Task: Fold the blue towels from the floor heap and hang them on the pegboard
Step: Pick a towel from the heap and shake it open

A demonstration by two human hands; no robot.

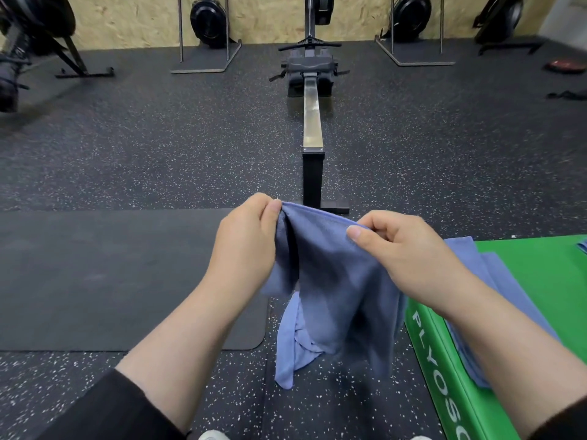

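Floor was dark rubber with pale speckles (158, 154), running back to a chipboard-faced wall (133, 17). Taking the rowing machine (313, 122) as reference: its steel rail ran from the wall side toward the camera, ending in a black foot, and the person's hands were raised just in front of that foot. The left hand (246, 239) pinched the upper edge of a blue towel (330, 281) between thumb and curled fingers; the right hand (409, 252) pinched the same edge a little to the right, thumb on top, fingers curled under. The towel sagged between the two grips and hung down in loose folds toward the floor; whether its lowest tip touched the rubber could not be determined. Left of the machine's foot lay a plain black mat (111, 281), flat on the floor. Right of the foot stood a green plyo box (540, 281) with white lettering on its side; a second blue towel (476, 268) was draped over its near edge, partly hidden behind the right forearm. Upright dark machines on metal stands lined the wall either side of the rower's head end. Black sleeves showed at both forearms, and a pale shoe toe (213, 436) at the bottom edge.
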